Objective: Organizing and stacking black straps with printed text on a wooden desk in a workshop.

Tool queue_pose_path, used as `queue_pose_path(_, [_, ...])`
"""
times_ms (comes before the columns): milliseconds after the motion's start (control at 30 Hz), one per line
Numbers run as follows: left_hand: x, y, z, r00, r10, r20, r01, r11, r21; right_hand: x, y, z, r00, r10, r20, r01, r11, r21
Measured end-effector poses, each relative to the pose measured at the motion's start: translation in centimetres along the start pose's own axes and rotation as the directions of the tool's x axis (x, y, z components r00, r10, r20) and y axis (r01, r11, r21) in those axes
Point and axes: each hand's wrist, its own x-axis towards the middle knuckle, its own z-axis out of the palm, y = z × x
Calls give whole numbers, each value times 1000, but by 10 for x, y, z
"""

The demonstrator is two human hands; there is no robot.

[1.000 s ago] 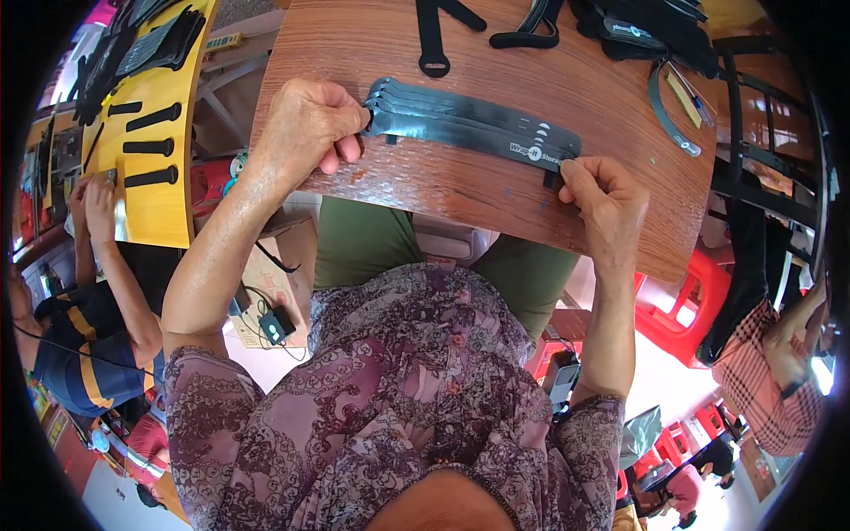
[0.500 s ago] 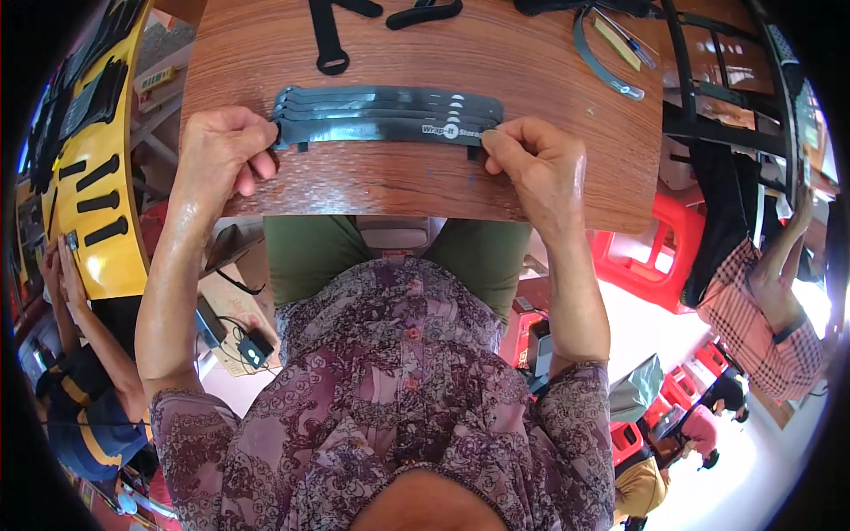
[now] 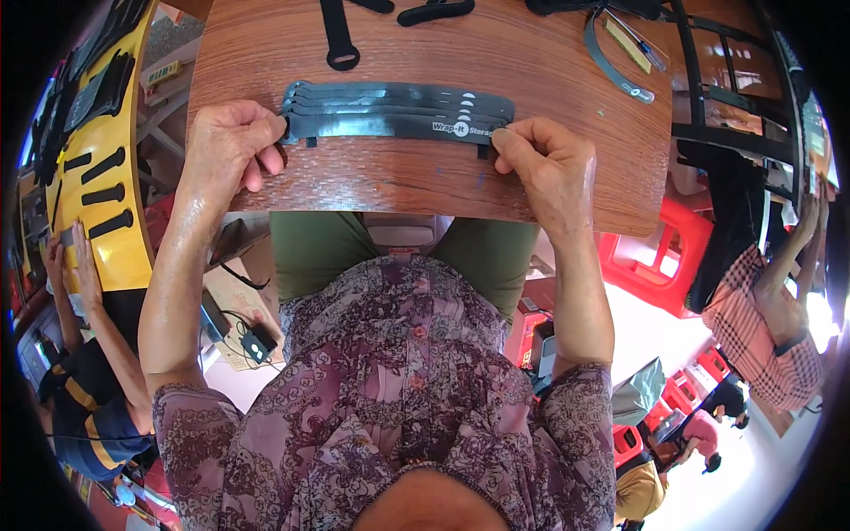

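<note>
Several black storage straps (image 3: 381, 111) lie fanned in an overlapping row on the brown wooden table (image 3: 372, 181), near its front edge. My left hand (image 3: 232, 146) pinches the left end of the nearest strap. With thumb and fingertips, my right hand (image 3: 549, 157) grips that strap's right end, beside a pale round mark. Short dark tabs show under the front strap near both ends. Parts of the strap ends are hidden behind my fingers.
A loose black strap with a looped end (image 3: 342, 55) lies at the back. A curved grey strap (image 3: 611, 66) and a pen lie back right. At left, a person works at a yellow table (image 3: 124, 252) with straps. A red stool (image 3: 660, 261) stands at right, near another person.
The whole view has shifted slightly, so the table and straps appear a little further right and up. Both my hands keep hold of the strap ends.
</note>
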Motion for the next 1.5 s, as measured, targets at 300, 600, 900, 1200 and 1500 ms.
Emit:
queue_pose_path(300, [0,-3,-1,998,50,49,-50,999,7,-5,-4,-2,999,48,9,-49,998,30])
queue_pose_path(600, [-5,3,1,999,38,8,-38,999,-2,-5,-2,-1,997,73,1,-73,997,24])
queue_pose_path(900, [0,-2,1,1000,24,9,-24,1000,4,-2,1,-1,1000,-9,-8,9,1000,-8])
queue_pose_path(1200, [-2,3,3,1000,-10,-8,11,999,45,0,2,-1,1000,7,-19,-7,1000,-14])
queue_pose_path(1500, [0,1,2,1000,13,-4,-13,999,50,0,0,0,1000,-2,-28,1,999,-32])
